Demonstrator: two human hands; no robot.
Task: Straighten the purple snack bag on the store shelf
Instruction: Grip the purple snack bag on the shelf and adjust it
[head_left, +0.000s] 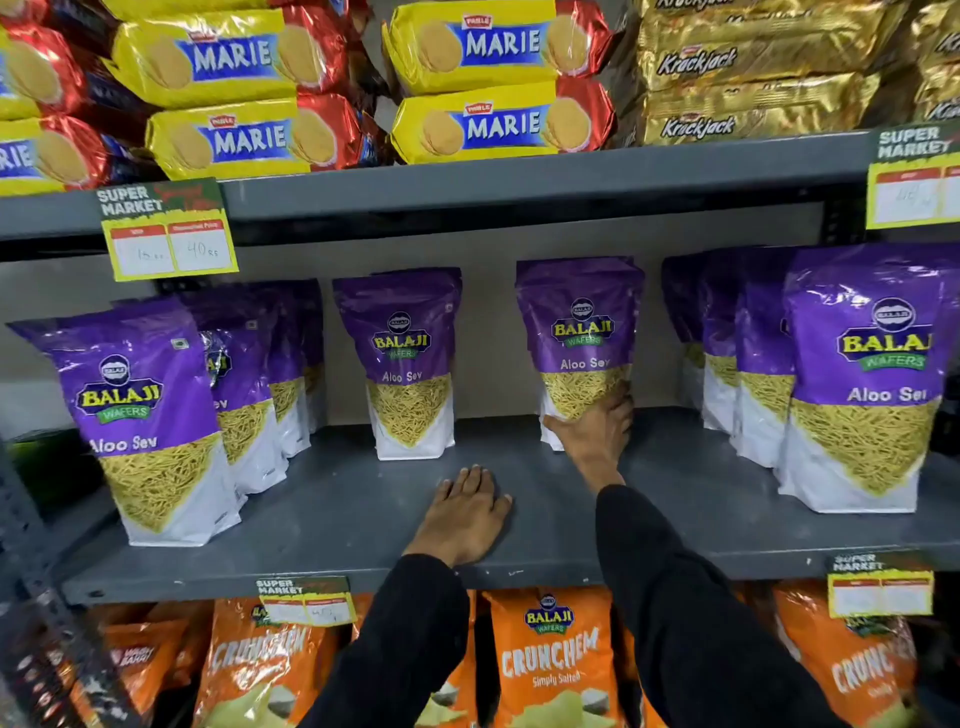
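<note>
Nearest us, our left hand (464, 514) lies flat, fingers spread, on the grey shelf (337, 519). Further in, our right hand (597, 426) clasps the bottom of the purple snack bag (579, 332), standing upright mid-shelf toward the back.

Head camera looks forward and down, close to the grey shelf (519, 525)
</note>
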